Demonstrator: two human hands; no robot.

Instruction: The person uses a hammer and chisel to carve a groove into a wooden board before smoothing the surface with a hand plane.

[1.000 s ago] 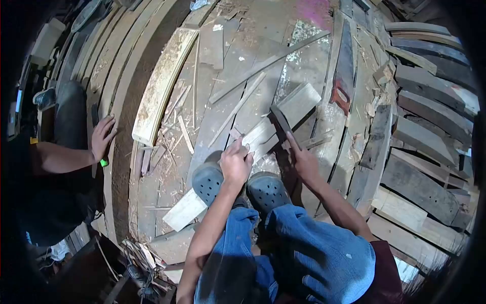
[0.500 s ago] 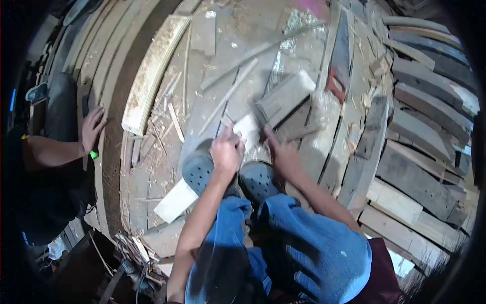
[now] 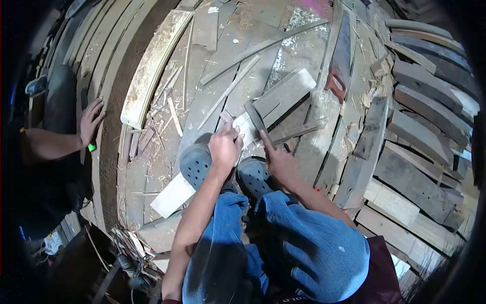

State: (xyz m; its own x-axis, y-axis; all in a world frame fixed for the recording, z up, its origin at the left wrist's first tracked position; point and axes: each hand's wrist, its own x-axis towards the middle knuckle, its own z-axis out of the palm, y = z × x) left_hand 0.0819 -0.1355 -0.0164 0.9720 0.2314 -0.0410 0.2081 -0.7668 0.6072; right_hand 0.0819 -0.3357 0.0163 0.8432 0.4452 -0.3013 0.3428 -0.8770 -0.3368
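Observation:
My right hand (image 3: pixel 278 161) is wrapped round a dark, flat blade-like tool (image 3: pixel 254 117), its forefinger stretched along it. The tool lies across a pale wooden board (image 3: pixel 286 93) that slants up to the right from between my shoes. My left hand (image 3: pixel 224 145) is closed at the near end of that board, fingers bent, just left of the tool. Its fingertips press on a small piece that I cannot make out. Both grey clogs (image 3: pixel 196 166) stand beside the board's near end. A pale block (image 3: pixel 172 196) lies under the left clog.
A handsaw (image 3: pixel 338 66) with a red handle lies at the upper right. Thin strips (image 3: pixel 230 91) and shavings lie on the plank floor. A curved beam (image 3: pixel 157 68) stands to the left. Another person's hand (image 3: pixel 92 119) rests at far left. Timber (image 3: pixel 420 131) lines the right.
The view has shifted slightly, moving the scene left. The dark tool in my right hand has moved down along the board, closer to my left hand.

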